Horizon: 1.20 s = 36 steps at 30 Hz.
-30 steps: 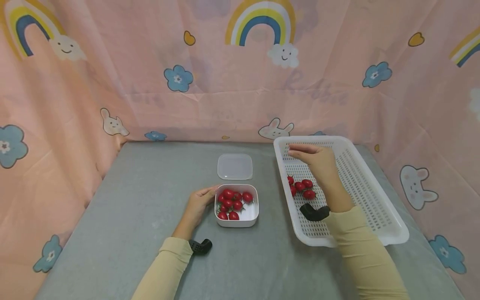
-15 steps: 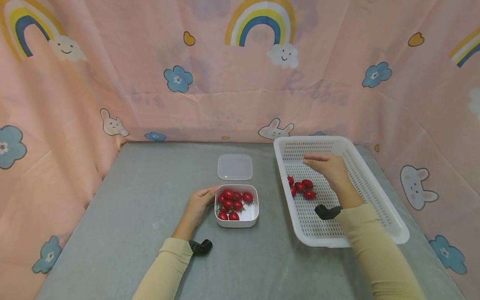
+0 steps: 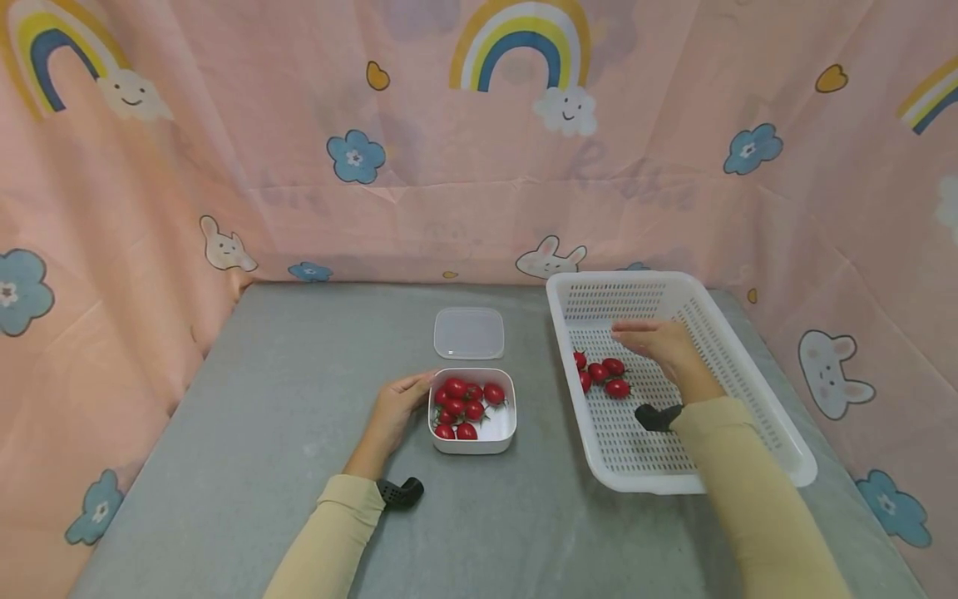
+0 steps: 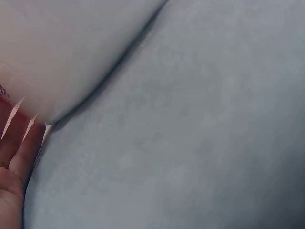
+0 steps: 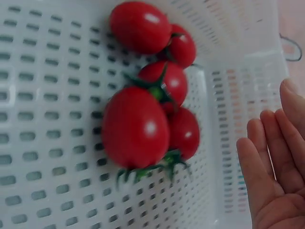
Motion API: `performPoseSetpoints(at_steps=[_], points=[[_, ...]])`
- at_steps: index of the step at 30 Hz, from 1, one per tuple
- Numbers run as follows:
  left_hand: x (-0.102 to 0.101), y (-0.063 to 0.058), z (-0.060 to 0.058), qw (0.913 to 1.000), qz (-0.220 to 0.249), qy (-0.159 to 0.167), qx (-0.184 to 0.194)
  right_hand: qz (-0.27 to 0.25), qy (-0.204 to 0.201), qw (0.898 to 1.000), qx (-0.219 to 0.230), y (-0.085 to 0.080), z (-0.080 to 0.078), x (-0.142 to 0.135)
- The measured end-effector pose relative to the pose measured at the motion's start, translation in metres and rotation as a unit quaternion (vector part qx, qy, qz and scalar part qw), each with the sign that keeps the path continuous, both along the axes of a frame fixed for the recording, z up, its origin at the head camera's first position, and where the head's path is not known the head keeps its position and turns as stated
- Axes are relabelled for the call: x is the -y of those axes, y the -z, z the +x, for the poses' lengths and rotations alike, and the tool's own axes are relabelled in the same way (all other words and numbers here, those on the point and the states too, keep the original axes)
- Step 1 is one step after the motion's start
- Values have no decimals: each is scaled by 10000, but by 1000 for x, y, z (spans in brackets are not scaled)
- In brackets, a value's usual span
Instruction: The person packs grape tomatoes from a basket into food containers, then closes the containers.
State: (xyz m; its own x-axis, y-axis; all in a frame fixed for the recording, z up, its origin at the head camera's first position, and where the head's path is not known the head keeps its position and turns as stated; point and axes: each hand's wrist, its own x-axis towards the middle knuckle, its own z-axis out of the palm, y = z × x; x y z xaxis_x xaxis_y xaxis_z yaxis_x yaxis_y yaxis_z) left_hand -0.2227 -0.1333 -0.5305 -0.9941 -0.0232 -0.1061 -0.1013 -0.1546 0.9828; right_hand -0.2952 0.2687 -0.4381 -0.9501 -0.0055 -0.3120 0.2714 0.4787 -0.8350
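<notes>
Several red cherry tomatoes (image 3: 454, 407) with green stems lie in a small white box (image 3: 471, 447). At the box's left side is my left hand (image 3: 394, 413), its fairly straight fingers (image 4: 29, 148) against the outer wall in the left wrist view. My right hand (image 3: 662, 345) hovers over a white perforated basket (image 3: 741, 399), fingers stretched and holding nothing. A cluster of cherry tomatoes (image 3: 617, 388) lies near the basket's left wall. Seen from the right wrist, these tomatoes (image 5: 136, 128) sit left of the hand's fingers (image 5: 279, 148).
A translucent lid (image 3: 469, 333) lies flat just behind the box. Grey cloth covers the table (image 3: 284, 399). Pink printed curtain (image 3: 419, 216) hangs behind it and along both sides. Each wrist carries a black device (image 3: 401, 492).
My right hand has moved right and toward me over the basket, lower in the head view. My left hand, the box and the tomatoes have stayed in place.
</notes>
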Motion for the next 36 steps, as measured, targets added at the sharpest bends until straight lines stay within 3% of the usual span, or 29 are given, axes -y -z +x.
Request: performPoseSetpoints(at_steps=[4,9,18,29,33,36], points=[[0,1,-1,10000,-10,-14,10,181,-159,9991,336,11,-4,-5],[0,0,0,10000,-17,10,18,520,-13,9960,720,18,-6,-10],[0,0,0,10000,-51,23,-6,801,-102,9916,1010,29,-9,-17],[0,-1,1,10000,-6,31,-14,862,-136,9921,898,35,-12,-14],[0,-1,0,10000,-41,38,15,1072,-112,9911,784,28,-11,-13],[0,0,0,10000,-68,33,20,1189,-41,9909,632,14,-7,-9]])
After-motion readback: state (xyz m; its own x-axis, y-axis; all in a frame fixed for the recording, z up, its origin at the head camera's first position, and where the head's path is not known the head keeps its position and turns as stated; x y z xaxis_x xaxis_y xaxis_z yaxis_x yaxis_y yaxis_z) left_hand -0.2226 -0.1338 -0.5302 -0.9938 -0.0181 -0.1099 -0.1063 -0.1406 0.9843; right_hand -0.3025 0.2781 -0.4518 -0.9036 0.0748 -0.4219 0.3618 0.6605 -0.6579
